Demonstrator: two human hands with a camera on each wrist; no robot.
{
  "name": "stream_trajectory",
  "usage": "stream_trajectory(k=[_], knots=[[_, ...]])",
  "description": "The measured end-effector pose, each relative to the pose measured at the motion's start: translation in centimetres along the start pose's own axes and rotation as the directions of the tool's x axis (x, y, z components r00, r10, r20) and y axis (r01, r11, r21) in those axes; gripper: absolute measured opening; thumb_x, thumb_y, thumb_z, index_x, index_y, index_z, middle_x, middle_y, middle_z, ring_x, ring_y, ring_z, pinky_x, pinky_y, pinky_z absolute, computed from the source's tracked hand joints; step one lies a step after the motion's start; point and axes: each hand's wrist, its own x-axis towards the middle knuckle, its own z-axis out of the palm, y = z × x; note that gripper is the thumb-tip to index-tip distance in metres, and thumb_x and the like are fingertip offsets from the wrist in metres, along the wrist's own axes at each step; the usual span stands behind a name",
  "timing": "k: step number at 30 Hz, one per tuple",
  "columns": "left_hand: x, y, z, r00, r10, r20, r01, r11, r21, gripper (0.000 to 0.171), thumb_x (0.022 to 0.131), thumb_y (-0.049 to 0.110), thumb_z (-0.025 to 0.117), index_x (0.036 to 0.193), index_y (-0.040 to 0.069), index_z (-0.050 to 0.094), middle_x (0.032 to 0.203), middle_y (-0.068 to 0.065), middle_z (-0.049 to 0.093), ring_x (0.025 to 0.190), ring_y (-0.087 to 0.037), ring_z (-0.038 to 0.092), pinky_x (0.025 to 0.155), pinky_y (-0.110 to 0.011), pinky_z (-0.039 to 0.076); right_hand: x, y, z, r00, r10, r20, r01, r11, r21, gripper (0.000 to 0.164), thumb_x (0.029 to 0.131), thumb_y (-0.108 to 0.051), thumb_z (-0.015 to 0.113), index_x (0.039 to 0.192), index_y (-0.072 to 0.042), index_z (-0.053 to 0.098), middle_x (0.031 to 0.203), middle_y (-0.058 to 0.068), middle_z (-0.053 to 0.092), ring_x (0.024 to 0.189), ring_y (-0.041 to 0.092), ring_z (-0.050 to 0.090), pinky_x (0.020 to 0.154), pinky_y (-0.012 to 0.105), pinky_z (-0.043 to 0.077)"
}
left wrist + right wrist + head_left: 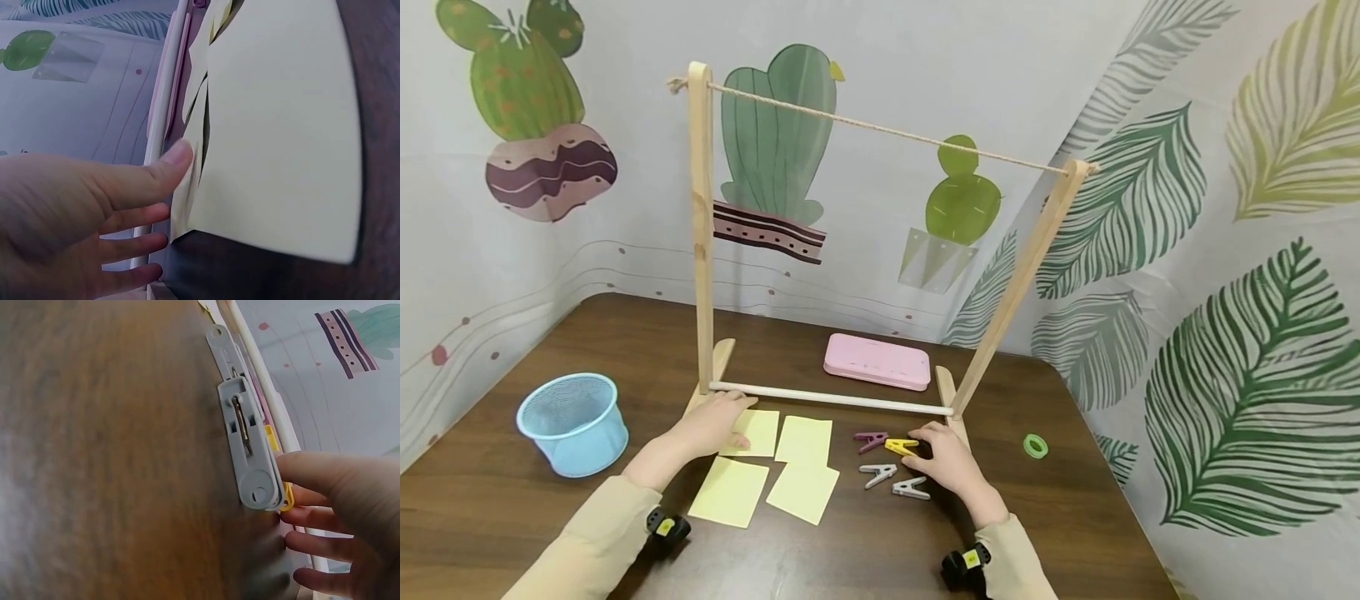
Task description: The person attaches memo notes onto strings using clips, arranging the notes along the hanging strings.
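Note:
Four square yellow paper notes lie close together on the table. My left hand (715,423) touches the upper left note (758,433) with the thumb, its other fingers stretched out past the edge. In the left wrist view a large pale note (281,137) lies nearest. With thumb and index finger, my right hand (947,457) pinches the handle end of a yellow clothespin (900,447). Beside it lie a purple clothespin (871,441) and two grey ones, an upper grey clothespin (878,473) and a lower grey clothespin (912,488). The grey ones partly hide the yellow one in the right wrist view.
A wooden frame (702,233) stands behind the notes, with a rope (880,127) across its top and a white rod (831,397) low down. Behind the rod is a pink case (877,360). A blue mesh basket (587,446) stands left, a green ring (1035,438) lies right.

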Motion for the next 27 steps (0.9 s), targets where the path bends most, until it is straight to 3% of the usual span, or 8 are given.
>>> stream_trajectory(k=[7,15,22,27], knots=[[0.0,0.1,-0.1,1.000,0.008,-0.013,-0.008,1.000,0.001,0.070,0.072,0.026,0.084,0.125,-0.010,0.058,0.121,-0.027,0.060,0.114,-0.046,0.056,0.099,-0.057,0.043,0.1,0.1,-0.5,0.999,-0.018,0.030,0.017,1.000,0.023,0.036,0.076,-0.021,0.082,0.106,-0.002,0.072,0.100,0.007,0.068,0.097,0.024,0.064,0.089,0.042,0.051],[0.0,0.1,-0.3,0.999,0.015,-0.050,-0.016,1.000,-0.017,0.069,0.065,0.024,0.089,0.120,-0.008,0.063,0.102,-0.015,0.059,0.094,-0.034,0.059,0.084,-0.046,0.051,0.2,0.3,-0.5,0.999,-0.002,0.042,-0.002,0.997,0.079,0.027,0.077,-0.016,0.081,0.099,-0.003,0.073,0.095,0.005,0.068,0.094,0.023,0.064,0.086,0.042,0.052],[0.0,0.2,-0.4,0.998,-0.002,-0.069,-0.004,0.996,-0.092,0.059,0.062,0.020,0.091,0.111,-0.001,0.065,0.107,-0.014,0.065,0.100,-0.036,0.063,0.085,-0.047,0.052,0.3,0.3,-0.8,0.999,-0.001,0.043,-0.004,0.994,0.107,0.023,0.078,-0.017,0.081,0.097,-0.007,0.072,0.094,0.003,0.070,0.091,0.023,0.064,0.084,0.040,0.053],[0.2,0.0,-0.6,0.998,-0.016,-0.065,0.008,0.991,-0.131,0.060,0.063,0.018,0.091,0.112,0.000,0.064,0.111,-0.016,0.070,0.102,-0.036,0.064,0.084,-0.047,0.053,0.5,0.0,-1.6,0.999,0.004,0.039,-0.008,0.995,0.104,0.021,0.078,-0.017,0.080,0.095,-0.007,0.072,0.091,0.002,0.071,0.087,0.022,0.065,0.080,0.037,0.052]])
